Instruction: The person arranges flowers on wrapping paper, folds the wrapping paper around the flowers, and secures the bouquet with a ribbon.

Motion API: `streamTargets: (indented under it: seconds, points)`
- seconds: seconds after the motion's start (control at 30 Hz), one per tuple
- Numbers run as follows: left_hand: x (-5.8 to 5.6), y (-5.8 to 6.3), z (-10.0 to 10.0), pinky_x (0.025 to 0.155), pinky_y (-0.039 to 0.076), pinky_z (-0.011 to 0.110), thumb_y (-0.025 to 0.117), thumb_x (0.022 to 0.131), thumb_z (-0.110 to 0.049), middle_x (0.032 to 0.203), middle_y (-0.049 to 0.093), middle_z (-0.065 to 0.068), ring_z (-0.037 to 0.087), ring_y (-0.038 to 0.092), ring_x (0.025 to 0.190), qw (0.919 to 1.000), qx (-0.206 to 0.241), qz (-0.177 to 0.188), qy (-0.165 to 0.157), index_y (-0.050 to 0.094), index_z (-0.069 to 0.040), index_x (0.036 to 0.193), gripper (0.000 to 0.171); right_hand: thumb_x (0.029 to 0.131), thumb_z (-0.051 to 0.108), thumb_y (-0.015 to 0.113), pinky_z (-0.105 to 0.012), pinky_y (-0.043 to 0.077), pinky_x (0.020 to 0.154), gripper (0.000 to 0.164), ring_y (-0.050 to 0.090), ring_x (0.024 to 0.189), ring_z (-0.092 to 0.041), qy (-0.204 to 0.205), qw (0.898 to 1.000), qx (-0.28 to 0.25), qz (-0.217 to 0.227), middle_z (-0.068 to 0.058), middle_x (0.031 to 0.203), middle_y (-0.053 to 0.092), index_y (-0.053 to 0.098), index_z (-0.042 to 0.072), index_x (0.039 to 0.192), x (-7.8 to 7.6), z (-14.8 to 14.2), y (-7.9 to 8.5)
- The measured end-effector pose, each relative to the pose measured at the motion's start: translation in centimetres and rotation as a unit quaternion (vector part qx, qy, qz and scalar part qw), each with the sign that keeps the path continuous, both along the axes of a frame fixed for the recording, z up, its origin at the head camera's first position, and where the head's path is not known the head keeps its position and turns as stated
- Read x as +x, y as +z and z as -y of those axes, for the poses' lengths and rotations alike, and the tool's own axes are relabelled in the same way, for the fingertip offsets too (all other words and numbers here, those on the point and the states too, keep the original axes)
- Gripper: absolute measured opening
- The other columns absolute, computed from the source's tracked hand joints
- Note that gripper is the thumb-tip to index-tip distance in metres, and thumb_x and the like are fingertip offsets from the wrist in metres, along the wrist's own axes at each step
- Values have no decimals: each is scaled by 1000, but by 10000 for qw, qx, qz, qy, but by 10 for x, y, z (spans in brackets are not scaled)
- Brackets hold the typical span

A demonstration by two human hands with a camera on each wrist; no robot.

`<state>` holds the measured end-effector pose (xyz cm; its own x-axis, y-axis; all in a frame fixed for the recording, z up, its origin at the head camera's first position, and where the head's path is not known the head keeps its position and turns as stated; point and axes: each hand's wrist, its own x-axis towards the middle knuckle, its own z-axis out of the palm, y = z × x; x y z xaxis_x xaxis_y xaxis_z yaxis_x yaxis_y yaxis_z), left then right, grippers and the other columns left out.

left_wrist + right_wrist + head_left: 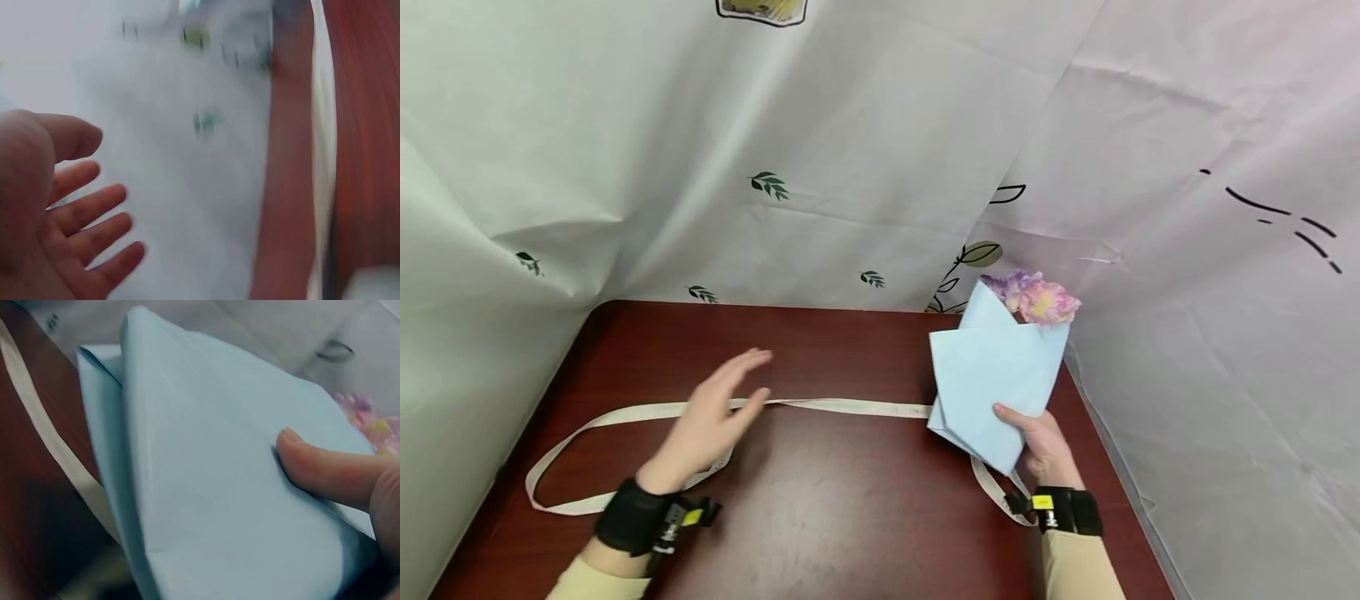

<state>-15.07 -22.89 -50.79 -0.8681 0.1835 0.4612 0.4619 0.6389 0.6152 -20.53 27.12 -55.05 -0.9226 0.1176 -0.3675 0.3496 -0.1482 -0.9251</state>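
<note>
My right hand (1043, 446) grips the lower right side of a bouquet wrapped in folded light blue paper (992, 383), its thumb pressed across the front. Pink and purple flowers (1047, 302) stick out of the top. In the right wrist view the thumb lies flat on the paper (212, 462), while the other fingers are hidden behind it. My left hand (703, 425) hovers over the left part of the table with fingers spread and nothing in them. Below it a long white ribbon (850, 407) runs across to the bouquet and passes behind the paper.
The dark red-brown wooden table (842, 508) carries the ribbon, which loops at the left and has another small loop under the right wrist. White cloth with leaf prints (850, 167) hangs along the back and both sides, close to the table's edges.
</note>
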Motion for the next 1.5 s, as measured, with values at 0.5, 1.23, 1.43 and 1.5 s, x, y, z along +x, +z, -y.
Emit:
streamTargets:
  seconds: [0.5,1.23,1.43,1.5]
  points:
    - [-12,-19,-151,121,21,48,57,104,-32,166,25,10,28,21,154,9826,-1502,-967,-510,32,-3,157,66,76,19,91,-37,56,85,63,69,100,-27,59,9960,238,-856,-13,119,65,59,3,127,25,121,-20]
    - [-41,-29,-153,90,55,36,56,106,-27,147,54,8,20,64,120,9347,3023,1825,-401,42,-13,154,52,77,19,90,-37,56,86,57,70,98,-26,179,9947,-64,-1010,-11,115,67,62,2,123,30,143,-5]
    - [-44,-36,-143,82,57,31,56,106,-23,128,67,15,19,70,104,8349,4493,3032,-955,52,-1,145,45,75,20,91,-38,56,85,61,70,98,-26,404,9952,108,-890,-12,116,67,60,4,126,28,141,-8]
    - [-43,-39,-138,83,56,31,53,107,-21,125,67,16,17,69,102,7978,4798,3465,-1155,50,3,144,44,75,19,91,-38,56,84,62,70,97,-26,539,9949,161,-842,-12,115,67,59,4,126,27,140,-10]
